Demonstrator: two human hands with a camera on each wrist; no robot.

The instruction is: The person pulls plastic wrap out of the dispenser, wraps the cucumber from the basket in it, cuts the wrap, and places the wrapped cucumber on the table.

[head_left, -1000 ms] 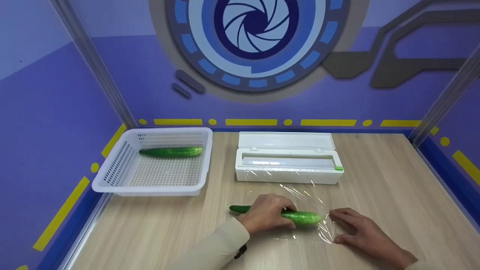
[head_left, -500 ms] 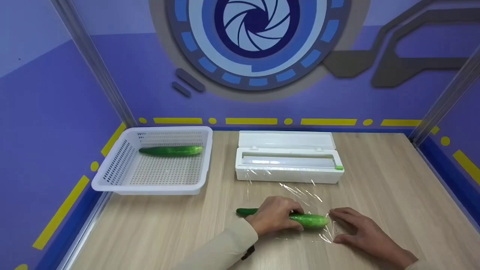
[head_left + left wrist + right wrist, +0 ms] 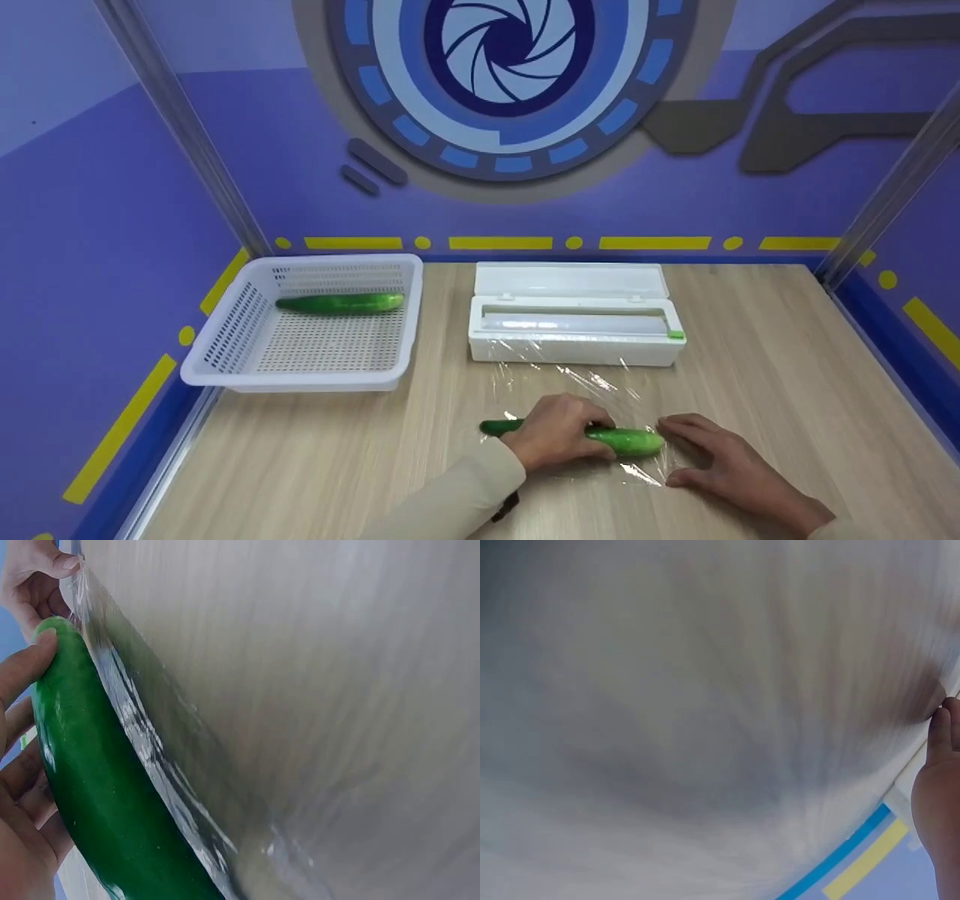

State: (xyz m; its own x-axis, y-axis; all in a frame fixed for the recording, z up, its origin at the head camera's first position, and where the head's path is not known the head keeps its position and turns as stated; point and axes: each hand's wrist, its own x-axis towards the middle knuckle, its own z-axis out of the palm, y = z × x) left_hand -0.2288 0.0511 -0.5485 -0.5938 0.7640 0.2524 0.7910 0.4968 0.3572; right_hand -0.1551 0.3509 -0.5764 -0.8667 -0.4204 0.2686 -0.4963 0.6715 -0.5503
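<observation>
My left hand (image 3: 559,433) grips a green cucumber (image 3: 628,442) from above at its middle, thumb on the near side. The cucumber lies crosswise on a sheet of cling film (image 3: 592,381). In the left wrist view the film (image 3: 142,739) runs along the cucumber (image 3: 105,780), beside the fingers. My right hand (image 3: 724,461) rests at the film's right edge, thumb and fingers apart, with their tips touching it near the cucumber's pale end. In the right wrist view only part of that hand (image 3: 939,787) shows at the right edge.
A white cling film dispenser (image 3: 577,351) with its lid raised stands behind the hands, and the film still runs from its roll (image 3: 574,322). At the left stands a white basket (image 3: 300,380) with another cucumber (image 3: 341,303) in it. Walls close off the table's back and sides.
My left hand has moved the cucumber a little to the right and towards me, bringing its pale end close to the right hand. The right hand stays in place.
</observation>
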